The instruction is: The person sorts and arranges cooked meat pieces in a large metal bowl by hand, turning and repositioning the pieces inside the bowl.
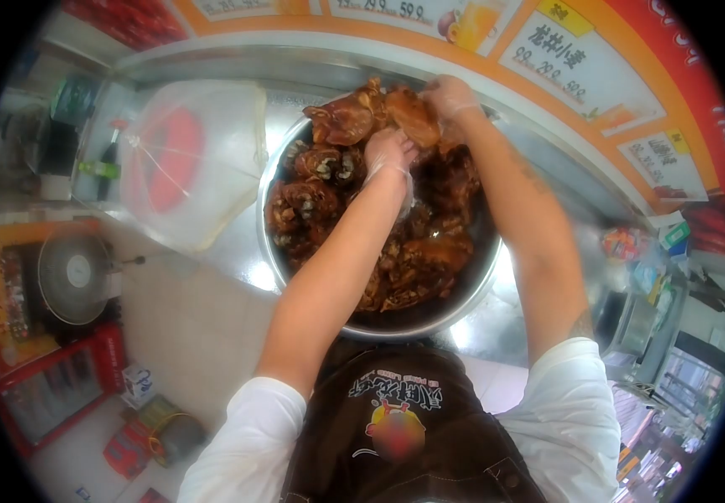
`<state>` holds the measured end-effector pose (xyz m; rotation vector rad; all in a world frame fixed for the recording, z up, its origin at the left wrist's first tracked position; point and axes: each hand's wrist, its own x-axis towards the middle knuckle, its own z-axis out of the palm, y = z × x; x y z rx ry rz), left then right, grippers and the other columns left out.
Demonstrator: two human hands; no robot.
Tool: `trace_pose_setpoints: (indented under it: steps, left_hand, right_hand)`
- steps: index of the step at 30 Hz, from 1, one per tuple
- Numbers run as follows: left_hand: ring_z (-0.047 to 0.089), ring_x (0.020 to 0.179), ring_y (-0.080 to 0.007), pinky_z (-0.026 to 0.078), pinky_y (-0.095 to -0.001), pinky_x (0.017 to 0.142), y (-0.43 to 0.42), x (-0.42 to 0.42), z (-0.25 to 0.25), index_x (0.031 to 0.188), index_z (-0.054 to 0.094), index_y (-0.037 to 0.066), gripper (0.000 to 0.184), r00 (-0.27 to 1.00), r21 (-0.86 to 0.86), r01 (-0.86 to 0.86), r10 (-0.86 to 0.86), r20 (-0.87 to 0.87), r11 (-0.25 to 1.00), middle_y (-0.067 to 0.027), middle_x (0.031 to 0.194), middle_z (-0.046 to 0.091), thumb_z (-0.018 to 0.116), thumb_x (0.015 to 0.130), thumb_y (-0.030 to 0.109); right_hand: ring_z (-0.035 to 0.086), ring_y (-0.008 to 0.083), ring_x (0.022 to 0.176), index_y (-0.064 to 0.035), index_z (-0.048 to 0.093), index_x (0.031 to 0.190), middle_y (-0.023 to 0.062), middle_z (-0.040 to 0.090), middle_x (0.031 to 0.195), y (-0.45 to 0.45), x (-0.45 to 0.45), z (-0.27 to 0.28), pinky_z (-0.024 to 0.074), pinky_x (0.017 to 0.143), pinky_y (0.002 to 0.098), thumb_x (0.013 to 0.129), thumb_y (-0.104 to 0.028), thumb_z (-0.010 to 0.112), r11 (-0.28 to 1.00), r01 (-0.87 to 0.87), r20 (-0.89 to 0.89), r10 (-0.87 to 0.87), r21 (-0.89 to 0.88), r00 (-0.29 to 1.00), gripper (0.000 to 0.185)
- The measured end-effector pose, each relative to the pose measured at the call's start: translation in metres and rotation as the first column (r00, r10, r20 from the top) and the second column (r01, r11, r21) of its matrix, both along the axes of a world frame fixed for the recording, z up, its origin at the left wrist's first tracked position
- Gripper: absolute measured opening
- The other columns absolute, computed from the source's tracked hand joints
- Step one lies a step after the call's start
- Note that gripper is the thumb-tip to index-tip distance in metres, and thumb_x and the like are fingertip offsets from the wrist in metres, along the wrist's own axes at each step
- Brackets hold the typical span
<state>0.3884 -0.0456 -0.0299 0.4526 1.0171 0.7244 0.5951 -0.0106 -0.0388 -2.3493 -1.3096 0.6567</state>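
Observation:
A large round steel bowl (pixel 270 251) holds many pieces of dark brown, glossy cooked meat (pixel 429 260). Both hands wear thin clear plastic gloves. My left hand (pixel 389 152) is over the middle of the bowl, its fingers bent against the lower edge of a reddish-brown meat piece (pixel 413 116). At the bowl's far right rim, my right hand (pixel 450 99) reaches to the same piece's right side, its fingertips partly hidden. Another large piece (pixel 341 119) lies at the far left rim.
A food cover (pixel 237 151) with something red under it stands left of the bowl on the metal counter (pixel 295 105). Signs with prices (pixel 572 59) line the far edge. A round fan-like object (pixel 75 272) and red cooler (pixel 52 390) are at the left.

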Motion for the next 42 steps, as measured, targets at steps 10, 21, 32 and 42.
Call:
trace_pose_setpoints:
  steps: [10,21,32,42]
  left_hand:
    - [0.068,0.116,-0.0339,0.058,-0.0478,0.103,-0.037,-0.040,-0.014,0.139,0.055,-0.003,0.037,0.999,-0.028,-0.021,0.021,0.027,0.999,-0.0183,0.123,0.067,0.058,0.103,0.001]
    - [0.071,0.113,-0.0306,0.058,-0.0425,0.103,-0.084,-0.136,0.018,0.139,0.058,-0.005,0.043,0.963,0.163,0.249,-0.263,0.066,0.955,-0.0201,0.121,0.072,0.066,0.101,0.014]
    - [0.072,0.104,-0.0234,0.057,-0.0359,0.094,-0.133,-0.281,-0.014,0.129,0.070,-0.004,0.037,0.612,0.296,0.708,-0.349,-0.710,0.641,-0.0168,0.116,0.076,0.068,0.106,0.025]
    - [0.070,0.114,-0.0408,0.054,-0.0457,0.098,-0.156,-0.299,-0.010,0.123,0.071,0.000,0.024,0.442,0.450,0.828,0.105,-0.891,0.336,-0.0226,0.121,0.073,0.066,0.100,0.006]
  right_hand:
    - [0.073,0.0373,0.108,-0.0102,0.081,0.118,0.0196,0.078,0.115,-0.024,-0.002,0.015,0.0552,0.099,0.0431,0.091,-0.031,0.073,0.996,-0.021,0.080,0.014,0.082,0.997,0.035]
    - [0.077,0.0274,0.104,-0.0100,0.077,0.127,0.0151,0.080,0.115,-0.114,-0.021,0.060,0.0581,0.096,0.0396,0.099,-0.027,0.069,0.949,-0.022,-0.013,0.028,0.314,1.000,0.034]
    - [0.074,0.0285,0.113,-0.0096,0.075,0.133,0.0141,0.076,0.130,-0.326,-0.145,0.004,0.0556,0.108,0.0397,0.102,-0.026,0.073,0.983,-0.090,-0.395,0.020,-0.160,0.919,0.035]
    - [0.072,0.0284,0.117,-0.0017,0.069,0.137,0.0179,0.074,0.130,-0.308,-0.264,-0.047,0.0546,0.104,0.0373,0.102,-0.013,0.068,0.992,0.090,-0.739,-0.123,-0.084,0.663,0.037]
